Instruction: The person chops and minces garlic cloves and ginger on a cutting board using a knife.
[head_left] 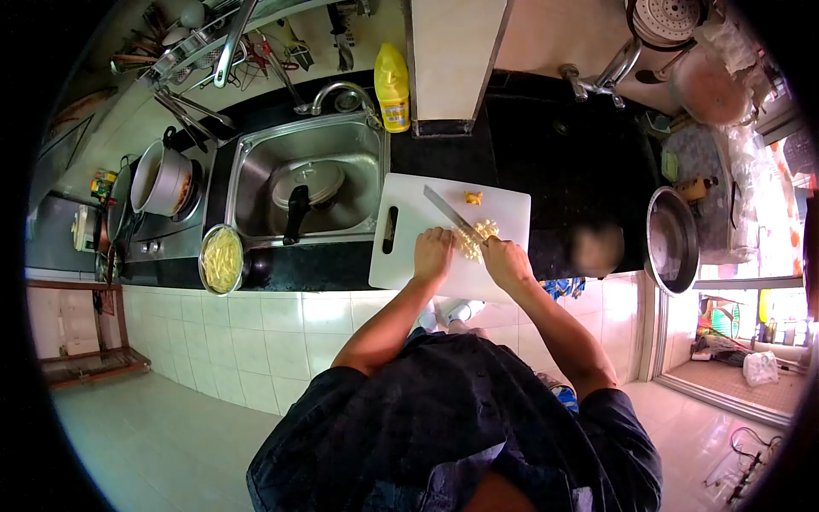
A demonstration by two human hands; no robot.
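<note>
A white cutting board (pixel 405 264) lies on the counter in front of me. My right hand (pixel 507 261) grips a knife (pixel 445 207) whose blade slants up and left across the board. Pale yellow chopped pieces (pixel 471 246) are heaped beside the blade, between my two hands. My left hand (pixel 433 253) rests on the board left of the heap, fingers curled together; whatever they may hold is hidden. Beyond the heap sits a small yellow-brown lump (pixel 473 197), perhaps ginger.
A steel sink (pixel 247 171) to the left contains a lidded pan (pixel 317 181). Near its front corner stands a bowl of pale yellow strips (pixel 223 260). A pot (pixel 162 179) is on the stove. Behind the board stands a yellow bottle (pixel 392 90); a metal basin (pixel 672 239) is at right.
</note>
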